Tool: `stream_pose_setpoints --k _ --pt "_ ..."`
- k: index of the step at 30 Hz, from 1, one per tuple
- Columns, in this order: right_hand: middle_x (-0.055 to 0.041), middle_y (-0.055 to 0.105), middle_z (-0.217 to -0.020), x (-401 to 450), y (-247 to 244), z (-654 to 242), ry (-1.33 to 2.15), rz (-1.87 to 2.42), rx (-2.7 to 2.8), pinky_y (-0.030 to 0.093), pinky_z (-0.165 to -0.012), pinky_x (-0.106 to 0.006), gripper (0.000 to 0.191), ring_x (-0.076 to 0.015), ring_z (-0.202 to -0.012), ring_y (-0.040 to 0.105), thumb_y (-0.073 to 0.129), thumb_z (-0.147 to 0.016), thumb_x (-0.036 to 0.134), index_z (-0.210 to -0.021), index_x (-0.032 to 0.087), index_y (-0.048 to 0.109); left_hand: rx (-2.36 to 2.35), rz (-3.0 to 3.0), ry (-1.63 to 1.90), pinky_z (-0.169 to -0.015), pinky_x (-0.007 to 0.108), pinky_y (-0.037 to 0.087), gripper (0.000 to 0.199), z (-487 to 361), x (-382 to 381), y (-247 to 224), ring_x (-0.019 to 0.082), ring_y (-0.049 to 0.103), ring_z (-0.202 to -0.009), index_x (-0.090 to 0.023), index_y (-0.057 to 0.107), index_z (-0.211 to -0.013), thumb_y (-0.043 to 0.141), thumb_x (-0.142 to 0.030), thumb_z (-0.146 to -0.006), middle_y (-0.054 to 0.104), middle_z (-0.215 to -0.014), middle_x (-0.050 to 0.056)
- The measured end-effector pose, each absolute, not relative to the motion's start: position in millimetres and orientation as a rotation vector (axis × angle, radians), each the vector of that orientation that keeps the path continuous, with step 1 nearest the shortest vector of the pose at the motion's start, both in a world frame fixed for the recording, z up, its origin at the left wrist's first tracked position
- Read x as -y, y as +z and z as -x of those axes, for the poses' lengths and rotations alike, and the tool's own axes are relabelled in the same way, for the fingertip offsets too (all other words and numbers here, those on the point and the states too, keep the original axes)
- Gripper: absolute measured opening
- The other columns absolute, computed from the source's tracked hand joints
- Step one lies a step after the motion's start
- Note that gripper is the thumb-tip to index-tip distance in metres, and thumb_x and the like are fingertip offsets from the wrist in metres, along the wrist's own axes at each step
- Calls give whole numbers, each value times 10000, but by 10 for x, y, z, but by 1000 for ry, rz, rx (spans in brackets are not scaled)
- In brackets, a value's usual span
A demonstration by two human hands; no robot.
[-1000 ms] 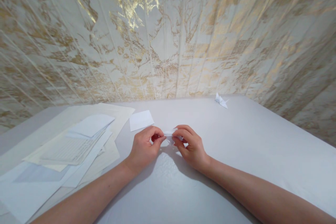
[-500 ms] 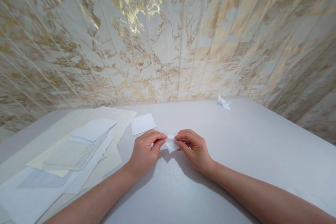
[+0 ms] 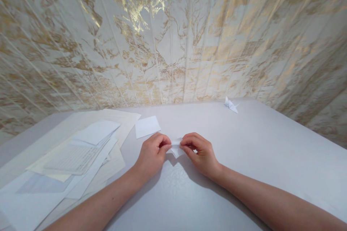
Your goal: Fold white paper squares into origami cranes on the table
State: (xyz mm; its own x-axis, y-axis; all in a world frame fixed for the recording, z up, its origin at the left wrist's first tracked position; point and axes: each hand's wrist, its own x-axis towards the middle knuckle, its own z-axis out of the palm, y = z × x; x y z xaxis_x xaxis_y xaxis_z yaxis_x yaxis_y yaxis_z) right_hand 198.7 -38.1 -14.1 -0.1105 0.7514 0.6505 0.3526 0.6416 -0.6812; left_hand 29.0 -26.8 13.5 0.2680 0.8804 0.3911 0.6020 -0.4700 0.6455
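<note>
Between my hands is a small piece of folded white paper (image 3: 176, 150), raised a little over the white table (image 3: 173, 195). My left hand (image 3: 154, 151) pinches its left edge between thumb and forefinger. On the opposite side, my right hand (image 3: 199, 153) grips the right edge in the same way. A pointed flap hangs down at the front of the paper, and a crease runs across its upper part. The fingertips hide both side edges.
A white paper square (image 3: 148, 126) lies just beyond my left hand. Papers and printed sheets (image 3: 73, 158) are piled at the left. An origami crane (image 3: 231, 105) sits at the back right, near the gold-patterned curtain (image 3: 173, 43).
The upper part of the folded paper now lies flatter, with a crease showing across it between my fingers. My hands have barely moved.
</note>
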Motion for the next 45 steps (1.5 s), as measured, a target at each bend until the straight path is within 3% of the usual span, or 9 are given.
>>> stream_pose_setpoints --k 7,13,22,27,29,33,39,45 --pt "-58 594 -793 391 -111 -1979 387 884 1806 481 -548 -202 89 -115 -659 570 555 -777 111 -759 167 622 -1343 -2342 988 -639 266 405 155 -287 287 147 146 516 -665 -186 528 -618 506 -114 -753 541 -642 -14" --pt "-77 598 -857 405 -114 -1970 349 858 1861 503 -681 -248 79 -148 -791 595 560 -794 137 -786 173 630 -1303 -2522 934 -647 293 392 159 -298 321 149 171 502 -691 -188 501 -649 469 -120 -789 540 -659 1" --pt "-69 593 -845 399 -95 -1961 515 956 1727 510 -608 -231 75 -149 -761 599 598 -754 143 -686 171 610 -1344 -2297 856 -664 291 414 135 -309 325 122 162 541 -702 -202 465 -696 400 -169 -810 572 -726 -4" --pt "-60 595 -833 390 -100 -1951 603 948 1605 522 -625 -245 74 -152 -767 604 612 -737 147 -670 180 609 -1307 -2116 959 -805 330 422 145 -339 321 142 210 541 -1020 -208 452 -646 415 -142 -769 617 -841 35" --pt "-54 596 -825 393 -102 -1950 598 920 1608 518 -628 -248 79 -143 -744 596 601 -738 135 -674 182 602 -1297 -2062 973 -783 318 429 138 -349 318 153 200 562 -964 -206 453 -636 429 -133 -751 626 -835 31" --pt "-44 588 -802 393 -124 -1953 621 906 1594 504 -643 -257 43 -138 -720 578 584 -739 140 -729 181 577 -1359 -1978 908 -609 260 415 99 -358 318 168 146 545 -631 -198 483 -657 456 -159 -743 585 -644 -22" --pt "-16 584 -747 381 -135 -1938 763 1084 1519 477 -666 -281 216 -137 -684 544 637 -673 201 -873 173 560 -1351 -1991 955 -593 246 390 106 -353 331 166 129 512 -604 -189 500 -643 463 -138 -728 561 -612 -34" --pt "-3 575 -693 387 -103 -1910 997 1088 1436 448 -614 -256 143 -121 -629 522 611 -680 250 -787 172 557 -1329 -1977 991 -600 247 394 113 -349 326 135 126 515 -615 -185 484 -609 473 -117 -699 573 -639 -27"
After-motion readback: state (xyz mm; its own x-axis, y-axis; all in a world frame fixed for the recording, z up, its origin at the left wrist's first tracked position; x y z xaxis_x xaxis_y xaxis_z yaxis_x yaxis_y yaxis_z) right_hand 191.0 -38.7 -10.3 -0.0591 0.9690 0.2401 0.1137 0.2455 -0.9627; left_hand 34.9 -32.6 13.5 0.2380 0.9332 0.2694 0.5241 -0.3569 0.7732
